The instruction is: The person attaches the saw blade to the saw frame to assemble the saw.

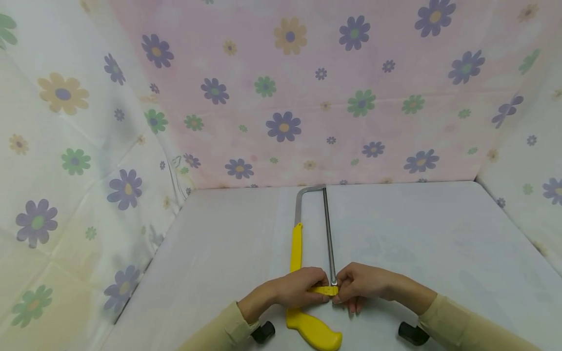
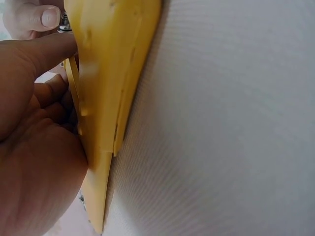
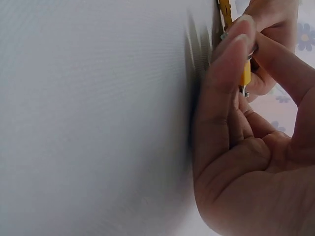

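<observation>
A hacksaw [image 1: 296, 248] with a yellow frame and a bent metal front lies flat on the white table, its handle [image 1: 317, 332] toward me. Its long narrow blade [image 1: 329, 234] runs along the right side. My left hand [image 1: 294, 288] lies over the frame and grips the yellow crosspiece [image 1: 326, 290] at the blade's near end. Right beside it, my right hand [image 1: 366, 283] pinches the end of that crosspiece with thumb and fingers. In the left wrist view a small threaded screw [image 2: 65, 20] shows at the right thumb; the rest of it is hidden by fingers.
The white tabletop [image 1: 421, 243] stretches out on both sides of the saw. Flower-printed cloth [image 1: 316, 102] hangs behind the table and at its left and right. A black strap piece [image 1: 263, 332] sits under each wrist.
</observation>
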Demonstrator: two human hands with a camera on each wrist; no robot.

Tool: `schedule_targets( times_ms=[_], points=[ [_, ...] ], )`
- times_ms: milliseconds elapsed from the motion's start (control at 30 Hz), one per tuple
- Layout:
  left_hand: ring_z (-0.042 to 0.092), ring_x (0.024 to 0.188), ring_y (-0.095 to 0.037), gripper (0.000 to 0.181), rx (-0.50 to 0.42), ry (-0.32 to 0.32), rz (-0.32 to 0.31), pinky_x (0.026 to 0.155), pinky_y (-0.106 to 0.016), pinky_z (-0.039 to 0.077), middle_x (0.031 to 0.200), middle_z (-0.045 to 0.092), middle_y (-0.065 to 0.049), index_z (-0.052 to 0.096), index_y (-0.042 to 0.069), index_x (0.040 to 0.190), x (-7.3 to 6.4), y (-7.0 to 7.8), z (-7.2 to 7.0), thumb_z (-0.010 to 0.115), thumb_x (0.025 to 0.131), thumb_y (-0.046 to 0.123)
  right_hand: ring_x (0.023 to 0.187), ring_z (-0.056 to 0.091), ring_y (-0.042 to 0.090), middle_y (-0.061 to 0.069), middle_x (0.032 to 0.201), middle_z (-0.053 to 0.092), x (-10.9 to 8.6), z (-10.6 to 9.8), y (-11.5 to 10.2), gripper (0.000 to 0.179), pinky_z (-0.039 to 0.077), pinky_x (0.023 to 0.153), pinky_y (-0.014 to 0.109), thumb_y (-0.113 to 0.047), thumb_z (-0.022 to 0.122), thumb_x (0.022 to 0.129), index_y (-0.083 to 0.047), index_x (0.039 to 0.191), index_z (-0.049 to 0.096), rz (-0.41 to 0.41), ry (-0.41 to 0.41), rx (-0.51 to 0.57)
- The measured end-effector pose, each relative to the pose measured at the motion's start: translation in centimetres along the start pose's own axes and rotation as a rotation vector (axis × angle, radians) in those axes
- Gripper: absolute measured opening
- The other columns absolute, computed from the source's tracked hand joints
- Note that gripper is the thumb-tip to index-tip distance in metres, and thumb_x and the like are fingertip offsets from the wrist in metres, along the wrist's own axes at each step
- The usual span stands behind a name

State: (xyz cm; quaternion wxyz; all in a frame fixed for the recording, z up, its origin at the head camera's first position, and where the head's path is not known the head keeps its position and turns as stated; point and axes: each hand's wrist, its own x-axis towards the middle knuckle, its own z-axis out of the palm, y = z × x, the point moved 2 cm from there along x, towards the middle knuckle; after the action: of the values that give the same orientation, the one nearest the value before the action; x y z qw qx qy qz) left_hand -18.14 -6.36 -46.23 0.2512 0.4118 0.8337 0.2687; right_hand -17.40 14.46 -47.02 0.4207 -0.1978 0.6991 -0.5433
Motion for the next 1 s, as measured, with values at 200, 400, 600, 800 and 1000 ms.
schedule_targets(
  times_ms=[200,400,600,800,1000],
  points=[
    [0.047,0.082,-0.001,0.011,0.012,0.001,0.007,0.075,-0.017,0.041,0.091,0.053,0.011,0.061,0.014,0.107,0.0,0.0,0.1,0.065,0.103,0.024,0.056,0.062,0.009,0.004,0.069,0.068,0.3,-0.5,0.2,0.016,0.052,0.054,0.020,-0.010,0.076,0.092,0.003,0.094,0.068,-0.013,-0.036,0.030],
    [0.047,0.083,0.000,0.012,0.052,0.010,0.026,0.076,-0.016,0.041,0.092,0.053,0.012,0.061,0.014,0.107,0.0,-0.1,0.3,0.064,0.103,0.025,0.060,0.064,0.007,0.005,0.075,0.072,0.6,-1.0,0.3,0.016,0.053,0.058,0.020,-0.006,0.075,0.092,0.006,0.097,0.067,-0.028,-0.115,0.057],
    [0.046,0.082,0.000,0.012,0.085,0.010,0.043,0.075,-0.016,0.040,0.091,0.052,0.012,0.061,0.014,0.108,0.1,-0.3,0.3,0.064,0.103,0.025,0.066,0.068,0.008,0.009,0.082,0.074,0.8,-1.3,0.2,0.018,0.056,0.062,0.021,-0.002,0.073,0.092,0.010,0.101,0.064,-0.051,-0.178,0.095],
    [0.046,0.083,-0.001,0.012,0.074,-0.001,0.037,0.077,-0.016,0.040,0.092,0.052,0.011,0.061,0.014,0.107,0.2,-0.1,0.2,0.063,0.103,0.025,0.068,0.070,0.010,0.014,0.086,0.075,0.7,-1.4,0.4,0.017,0.057,0.064,0.023,-0.002,0.073,0.092,0.010,0.101,0.063,-0.048,-0.190,0.113],
    [0.046,0.082,-0.001,0.012,0.054,-0.008,0.018,0.075,-0.016,0.040,0.091,0.052,0.011,0.061,0.014,0.107,0.4,0.0,-0.1,0.064,0.103,0.025,0.070,0.072,0.013,0.018,0.089,0.076,0.8,-1.7,0.3,0.018,0.058,0.064,0.024,-0.002,0.074,0.092,0.009,0.101,0.063,-0.032,-0.189,0.113]
  ],
)
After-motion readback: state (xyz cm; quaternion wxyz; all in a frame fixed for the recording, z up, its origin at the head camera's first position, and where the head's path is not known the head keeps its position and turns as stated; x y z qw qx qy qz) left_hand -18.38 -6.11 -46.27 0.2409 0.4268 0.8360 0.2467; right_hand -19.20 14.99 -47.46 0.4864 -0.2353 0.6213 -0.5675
